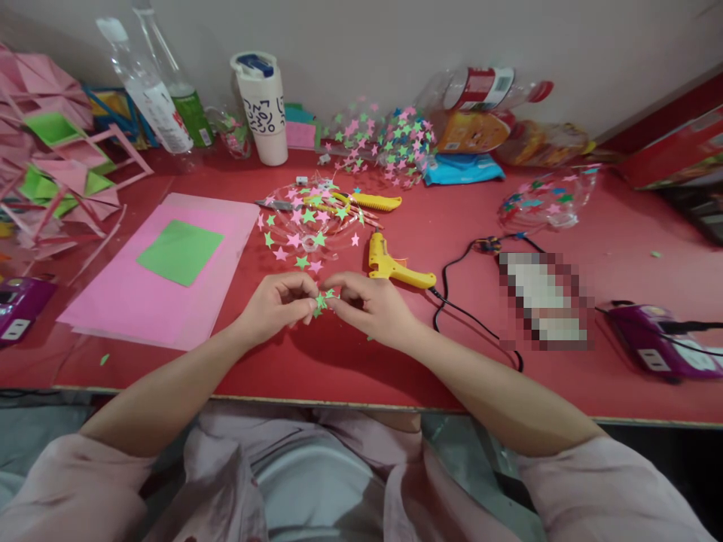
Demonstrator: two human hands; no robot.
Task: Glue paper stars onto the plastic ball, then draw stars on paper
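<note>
Red table (pixel 361 380) extends beneath and beyond both hands, its near edge on the wearer's side of them. Pink sheets (pixel 113 301) lie flat to the left of the left hand (pixel 278 305), partly overlapping. Purple power strip (pixel 649 342) sits well to the right of the right hand (pixel 377 307). Clear plastic piece (pixel 294 239), dotted with pink and green stars, lies just beyond both hands. White tumbler (pixel 268 143) stands upright farther out, beyond the left hand. Green square (pixel 181 253) rests on the pink sheets, left of and slightly beyond the left hand. Yellow glue gun (pixel 381 260) lies on its side just beyond the right hand, cord running off rightward; yellow cutter (pixel 377 202) is farther beyond. Smallest: green stars (pixel 321 301), located between the two hands at the fingertips. Left thumb and index finger pinch together on them from one side; right fingertips close on them from the other. Exact number held: cannot tell, stars overlap.
</note>
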